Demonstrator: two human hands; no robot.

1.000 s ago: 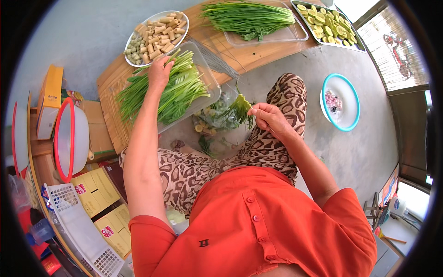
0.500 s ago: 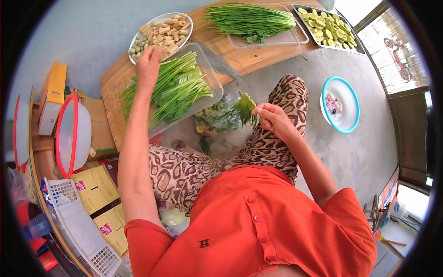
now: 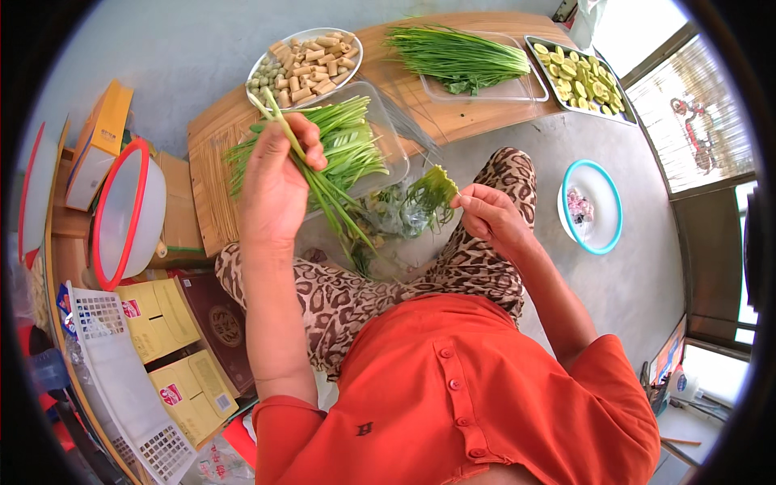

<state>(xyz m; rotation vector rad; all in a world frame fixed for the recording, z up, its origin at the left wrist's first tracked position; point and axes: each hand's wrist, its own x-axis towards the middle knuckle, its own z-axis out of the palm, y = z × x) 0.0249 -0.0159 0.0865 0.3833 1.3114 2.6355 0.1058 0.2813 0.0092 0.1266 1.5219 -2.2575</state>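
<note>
My left hand [image 3: 279, 182] is raised in front of the tub with its fingers closed round a few long green vegetable stems [image 3: 327, 198]. Their pale ends point up and left, and the leafy ends hang down to the right. Between the fingertips of my right hand [image 3: 495, 217] is the edge of a fan of greens [image 3: 435, 194]. Its pale cut ends form a row, with dark leaves drooping below; whether a skewer runs through it I cannot tell. Behind my left hand, a clear plastic tub [image 3: 394, 153] holds a heap of leafy green stems [image 3: 360, 129].
On the wooden table [image 3: 212, 145] are a white plate [image 3: 252, 74] of tan pieces, thin grey skewers [image 3: 408, 121], long chives [image 3: 457, 61] and a tray [image 3: 594, 111] of sliced green vegetables. A blue-rimmed basin [image 3: 618, 206] is at right; a red-rimmed one [image 3: 121, 214] stands left.
My left hand has come back from the tub toward me, lifting green stems that now show in its grip. My right hand still holds the fan of greens, shifted slightly. The view has tilted a little.
</note>
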